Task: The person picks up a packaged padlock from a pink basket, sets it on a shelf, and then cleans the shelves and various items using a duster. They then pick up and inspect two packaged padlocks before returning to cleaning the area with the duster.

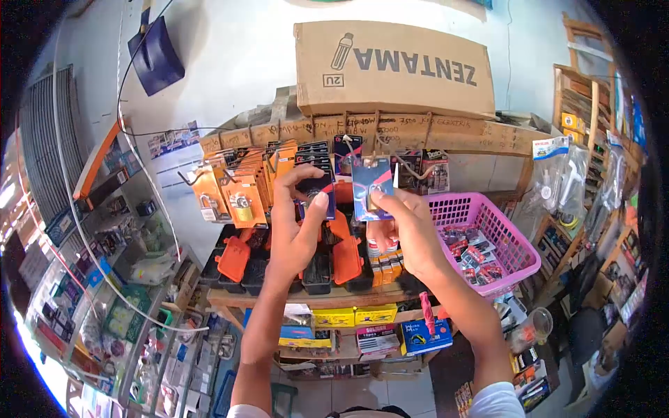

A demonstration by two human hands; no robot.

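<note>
My right hand (416,233) pinches a blue carded padlock (364,177) along its lower right edge, thumb in front. The card is upright, and a small brass-coloured padlock shows at its middle. My left hand (293,226) is closed on the edge of a dark carded pack (322,184), its thumb in front and index finger curled over the face. Behind that pack, more dark cards (311,150) hang in a row. To the left of this hand hang orange carded padlocks (244,198) on wall hooks.
Below the hanging cards stand black bins with orange lids (234,260). A pink basket (509,203) of small packets is at the right. A large cardboard box (394,70) rests above the wooden hook rail (488,137). A glass display case (132,334) stands at the left.
</note>
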